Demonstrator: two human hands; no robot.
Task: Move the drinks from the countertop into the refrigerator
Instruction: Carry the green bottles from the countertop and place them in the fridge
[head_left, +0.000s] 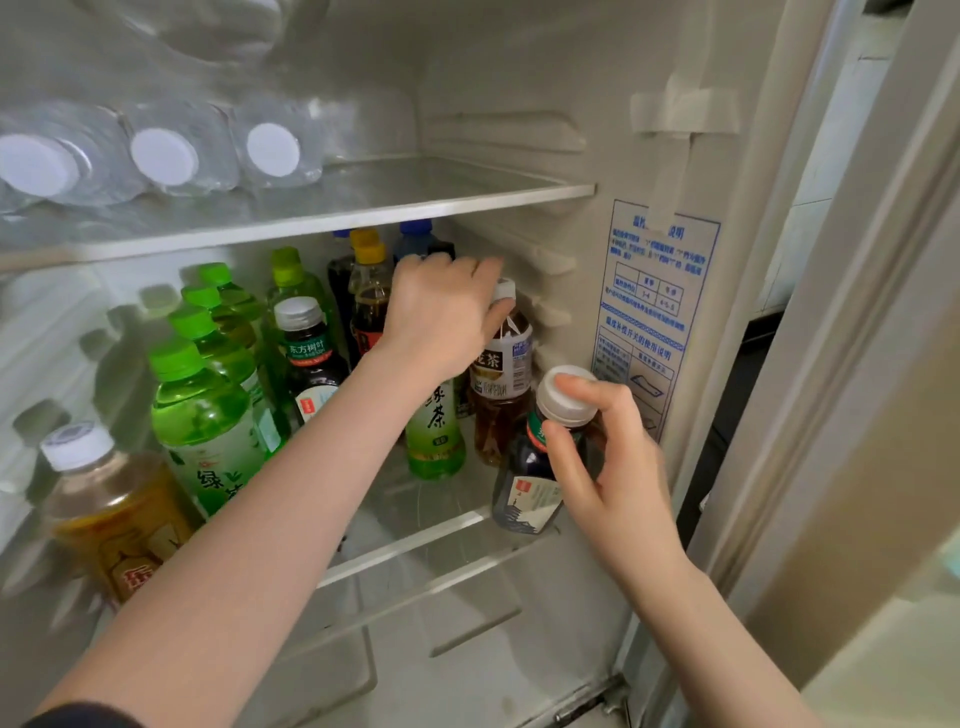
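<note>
Refrigerator (519, 78), middle shelf (410, 538): largely stocked, green tea bottles (208, 410) at left; left hand (441, 312) grip curled on brown tea bottle (501, 374) at right rear, right hand (618, 483) grip pinching dark bottle (524, 483) at front right; counter unseen, remainder unknown.

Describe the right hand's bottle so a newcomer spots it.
Inside the refrigerator, lower glass shelf, front right corner, by the blue wall sticker. The dark bottle there has a white cap pinched by the right hand. The amber bottle and green bottle beside it are paler.
</note>
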